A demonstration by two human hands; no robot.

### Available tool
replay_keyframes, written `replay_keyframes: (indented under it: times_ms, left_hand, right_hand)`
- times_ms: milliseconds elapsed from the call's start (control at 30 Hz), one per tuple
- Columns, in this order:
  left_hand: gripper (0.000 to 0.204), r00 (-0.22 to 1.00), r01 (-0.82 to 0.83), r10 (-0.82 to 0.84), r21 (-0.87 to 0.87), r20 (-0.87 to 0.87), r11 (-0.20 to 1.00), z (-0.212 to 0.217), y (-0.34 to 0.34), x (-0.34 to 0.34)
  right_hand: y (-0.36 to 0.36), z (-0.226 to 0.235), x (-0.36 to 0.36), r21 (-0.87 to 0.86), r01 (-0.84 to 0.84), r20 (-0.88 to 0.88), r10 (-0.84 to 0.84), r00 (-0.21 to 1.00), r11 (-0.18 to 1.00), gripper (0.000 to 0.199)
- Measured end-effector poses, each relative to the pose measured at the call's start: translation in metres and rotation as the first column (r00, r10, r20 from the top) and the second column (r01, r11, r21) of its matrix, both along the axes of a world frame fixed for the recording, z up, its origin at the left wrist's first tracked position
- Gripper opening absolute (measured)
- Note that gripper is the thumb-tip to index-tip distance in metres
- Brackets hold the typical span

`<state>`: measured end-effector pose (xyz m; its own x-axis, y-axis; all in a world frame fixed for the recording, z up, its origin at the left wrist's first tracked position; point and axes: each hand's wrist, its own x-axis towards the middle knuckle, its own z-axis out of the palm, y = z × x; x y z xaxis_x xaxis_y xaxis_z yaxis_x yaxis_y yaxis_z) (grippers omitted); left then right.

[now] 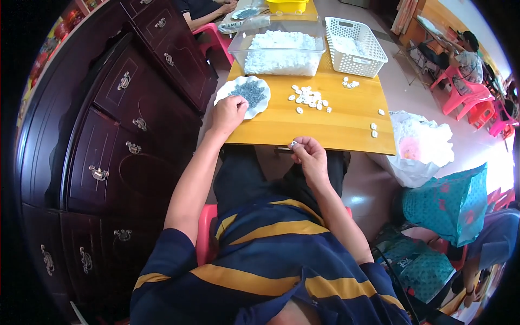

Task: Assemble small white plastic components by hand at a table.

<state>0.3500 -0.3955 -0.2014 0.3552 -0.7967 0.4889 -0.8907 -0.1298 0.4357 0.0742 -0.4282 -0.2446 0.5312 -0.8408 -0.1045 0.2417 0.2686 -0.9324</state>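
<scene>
My left hand (229, 112) is over the near edge of a white scalloped plate (265, 103). The plate holds a heap of small grey pieces (250, 92), perhaps metal. Its fingers are pinched together, and whatever is between them is hidden. Just off the table's front edge, my right hand (311, 158) grips a small white piece with dark spots (293, 144) between thumb and fingers. Similar small white pieces (309, 98) lie loosely grouped on the yellow wooden table (346, 127). Several others, such as a white piece (374, 126), sit near the right edge.
Farther back stand a clear plastic bin (241, 49) full of white pieces and a white perforated basket (355, 66). Dark wooden cabinets (108, 141) line the left. A white plastic bag (428, 149) and a teal bag (449, 203) rest at the right. Other people sit nearby.
</scene>
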Motion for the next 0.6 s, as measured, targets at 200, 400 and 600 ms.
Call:
replay_keyframes:
  times_ms: [200, 400, 600]
  left_hand:
    - [0.009, 0.938, 0.252, -0.265, -0.087, -0.223, 0.964, 0.017, 0.050, -0.077]
    - [0.008, 0.926, 0.261, -0.266, -0.054, -0.269, 0.964, 0.009, 0.079, -0.114]
    - [0.007, 0.937, 0.288, -0.300, -0.090, -0.180, 0.953, 0.002, 0.073, -0.113]
  right_hand:
    - [0.006, 0.003, 0.007, 0.014, -0.050, 0.026, 0.050, 0.998, 0.999, 0.010]
    - [0.012, 0.002, 0.010, 0.008, -0.094, 0.010, 0.094, 0.996, 0.996, 0.007]
    - [0.017, 0.010, 0.008, 0.031, -0.142, 0.004, 0.142, 0.990, 0.989, 0.006]
